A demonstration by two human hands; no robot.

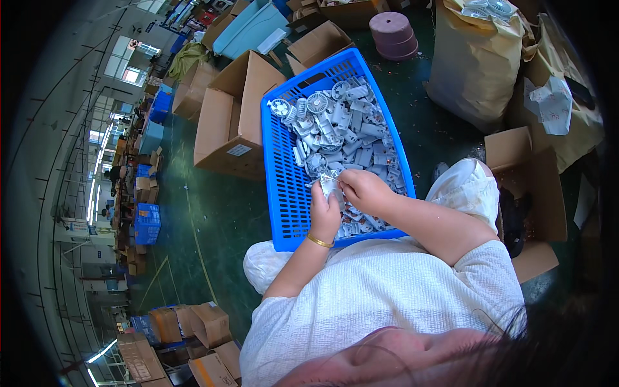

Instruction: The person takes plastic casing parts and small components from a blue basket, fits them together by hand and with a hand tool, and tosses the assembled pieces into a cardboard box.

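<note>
My left hand, with a gold bracelet at its wrist, is closed around a small grey-white plastic fan part. Close against it from the right, my right hand is pinched at the part's edge; what its fingertips grip is too small to make out. Both hands are over the near side of a blue slatted crate. Inside the crate lies a heap of grey plastic fan housings, with round fan heads among them toward the far left.
An open cardboard box stands against the crate's left side. To the right is another open box with dark contents. Large tan sacks and a maroon round stool stand beyond. Stacked cartons are at lower left.
</note>
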